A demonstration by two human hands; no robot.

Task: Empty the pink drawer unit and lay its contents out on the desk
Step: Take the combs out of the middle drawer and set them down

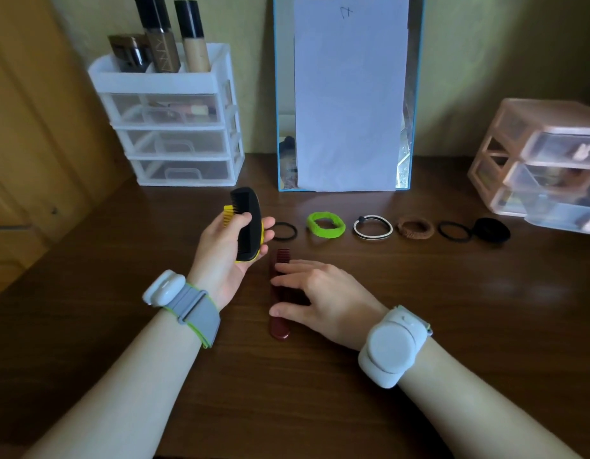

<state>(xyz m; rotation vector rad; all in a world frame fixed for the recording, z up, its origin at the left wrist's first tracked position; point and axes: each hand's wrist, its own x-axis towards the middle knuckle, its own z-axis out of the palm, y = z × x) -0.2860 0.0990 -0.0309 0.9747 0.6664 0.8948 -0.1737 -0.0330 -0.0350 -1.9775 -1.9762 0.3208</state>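
Note:
My left hand (229,256) holds a black comb (247,223) stacked on a yellow comb (228,215), raised above the desk. My right hand (315,293) rests with straight fingers on a dark red comb (280,326) lying on the desk (452,326). The pink drawer unit (539,160) stands at the far right with its lower drawers pulled partly out. Several hair ties lie in a row: a thin black one (284,231), a green one (325,224), a white one (372,227), a brown one (415,227), a black one (454,230) and a black scrunchie (491,229).
A white drawer unit (174,127) with cosmetic bottles (161,34) on top stands at the back left. A blue-framed mirror (348,94) covered by white paper leans against the wall in the middle. Both wrists wear white bands.

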